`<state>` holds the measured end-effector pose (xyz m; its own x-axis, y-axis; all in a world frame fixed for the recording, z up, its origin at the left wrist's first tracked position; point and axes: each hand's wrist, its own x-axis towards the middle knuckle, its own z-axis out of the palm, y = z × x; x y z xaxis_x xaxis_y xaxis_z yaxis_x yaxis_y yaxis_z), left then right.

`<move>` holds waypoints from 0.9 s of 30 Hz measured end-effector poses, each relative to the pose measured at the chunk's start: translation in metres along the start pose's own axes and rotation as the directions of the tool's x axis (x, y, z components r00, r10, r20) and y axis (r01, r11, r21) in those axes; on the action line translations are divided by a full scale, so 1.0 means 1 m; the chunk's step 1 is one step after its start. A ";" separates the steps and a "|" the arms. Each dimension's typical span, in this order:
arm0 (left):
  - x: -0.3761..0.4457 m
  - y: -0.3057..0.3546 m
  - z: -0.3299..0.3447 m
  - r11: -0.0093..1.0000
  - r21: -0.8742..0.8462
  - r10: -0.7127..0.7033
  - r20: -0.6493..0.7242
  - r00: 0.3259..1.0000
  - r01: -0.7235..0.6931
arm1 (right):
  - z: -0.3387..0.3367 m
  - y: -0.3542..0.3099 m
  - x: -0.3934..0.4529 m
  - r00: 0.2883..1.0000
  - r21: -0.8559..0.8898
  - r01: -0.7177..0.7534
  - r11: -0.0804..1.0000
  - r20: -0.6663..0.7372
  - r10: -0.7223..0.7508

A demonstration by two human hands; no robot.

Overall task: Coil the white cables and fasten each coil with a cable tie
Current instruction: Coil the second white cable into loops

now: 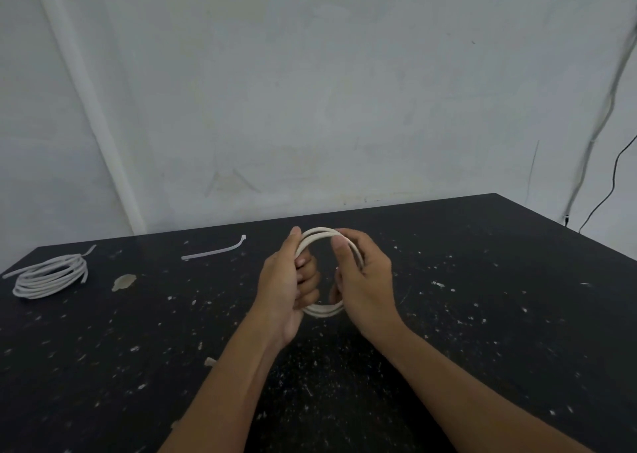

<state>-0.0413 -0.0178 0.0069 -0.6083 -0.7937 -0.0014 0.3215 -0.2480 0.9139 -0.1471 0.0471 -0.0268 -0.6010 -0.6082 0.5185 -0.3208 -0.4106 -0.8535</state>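
Both hands hold one white cable coil (320,234) upright above the middle of the black table (482,297). My left hand (289,287) grips its left side, fingers curled through the ring. My right hand (365,280) grips its right side, thumb on the front. The coil's lower arc shows between the palms. A loose white cable tie (215,250) lies flat on the table, to the left of and beyond my hands. A second white cable coil (51,275) rests at the far left, with a tie end sticking out at its top.
The table's back edge meets a pale wall. A thin black wire (610,190) hangs down the wall at the far right. A pale smear (123,282) sits near the left coil, and white specks cover the tabletop.
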 end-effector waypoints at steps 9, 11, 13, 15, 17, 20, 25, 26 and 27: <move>0.000 -0.007 -0.002 0.873 0.426 0.294 -0.067 0.954 -0.239 | 0.006 0.002 0.005 0.962 0.179 -0.076 0.981 -0.245 0.119; -0.001 -0.004 0.000 0.867 0.443 0.278 -0.053 0.959 -0.227 | 0.006 0.000 0.004 0.959 0.178 -0.056 0.982 -0.265 0.102; 0.000 -0.004 0.002 0.949 0.287 0.144 -0.040 0.989 -0.127 | 0.006 -0.002 0.004 0.956 0.210 -0.054 0.976 -0.272 0.111; 0.001 -0.003 0.003 0.998 0.068 0.001 -0.016 1.000 0.000 | 0.007 -0.002 0.002 0.959 0.233 -0.071 0.970 -0.252 0.131; 0.002 -0.001 0.004 0.999 -0.035 -0.035 -0.003 0.999 0.035 | 0.008 -0.001 -0.002 0.977 0.121 -0.020 0.993 -0.206 0.045; 0.004 0.005 0.001 0.999 0.040 0.040 -0.089 0.995 -0.037 | 0.004 0.003 -0.001 0.990 -0.234 0.114 0.965 -0.058 -0.131; 0.005 0.012 -0.012 0.909 0.347 0.294 -0.146 0.945 -0.229 | -0.009 0.008 0.008 0.981 -0.300 0.152 0.942 0.161 -0.107; 0.005 0.012 -0.012 0.903 0.364 0.293 -0.133 0.947 -0.228 | -0.010 0.009 0.008 0.975 -0.293 0.156 0.943 0.197 -0.100; 0.004 0.012 -0.011 0.900 0.377 0.278 -0.115 0.954 -0.218 | -0.010 0.008 0.007 0.970 -0.302 0.168 0.939 0.222 -0.102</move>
<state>-0.0316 -0.0301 0.0132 -0.4074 -0.8896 0.2066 0.1486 0.1586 0.9761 -0.1610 0.0462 -0.0311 -0.3876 -0.6986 0.6014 -0.6228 -0.2825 -0.7296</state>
